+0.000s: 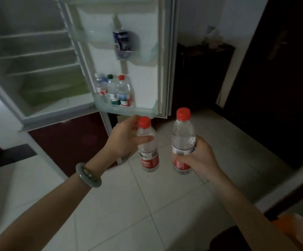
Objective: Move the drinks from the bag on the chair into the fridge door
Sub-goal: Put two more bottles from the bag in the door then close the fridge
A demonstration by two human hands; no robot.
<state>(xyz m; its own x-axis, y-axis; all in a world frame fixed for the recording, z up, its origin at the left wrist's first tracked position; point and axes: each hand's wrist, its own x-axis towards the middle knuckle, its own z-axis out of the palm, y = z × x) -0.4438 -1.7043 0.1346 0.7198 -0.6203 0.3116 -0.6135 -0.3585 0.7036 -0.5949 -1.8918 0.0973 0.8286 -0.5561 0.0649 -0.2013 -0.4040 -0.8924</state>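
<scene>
Plastic, clear and round-shouldered, makes both drinks: the left bottle (148, 147) and the right bottle (183, 142), each with a red screw cap and a red-and-white label too blurred to read. You hold them upright above the tiled floor (129, 205), just short of the open fridge door (147, 84). Your left hand (125, 140) curls round its bottle's shoulder; your right hand (199, 156) wraps the other at the label. Three shelved bottles (118, 91) stand in the lower door shelf (129, 110). A smooth greenish bangle (88, 175) circles your left wrist.
</scene>
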